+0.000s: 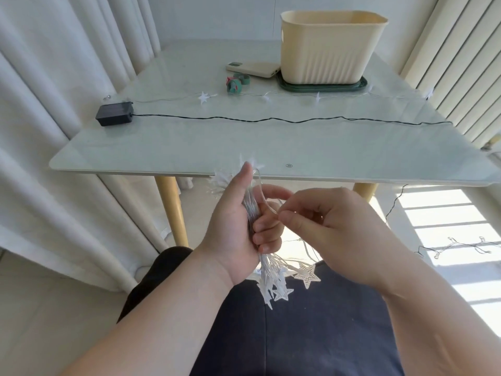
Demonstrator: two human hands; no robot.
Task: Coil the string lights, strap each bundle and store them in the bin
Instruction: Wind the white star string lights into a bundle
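At the far left of the table (162,147) a black battery box (114,114) is sitting, its dark wire (271,120) running rightward across the top to the far edge. Behind it a clear star string (203,97) is lying stretched out, with green straps (237,84) resting just beyond. Below the table's near edge, the left hand (233,226) is gripping a coiled bundle of clear string lights (249,207) in its fist, star lamps (273,290) dangling beneath over the lap. The right hand (339,223), just beside it, is pinching a loose strand (262,192) of that bundle between thumb and forefinger. At the back right the cream bin (332,47) is standing on a green lid (322,87), and another string (461,246) is lying on the sunlit floor.
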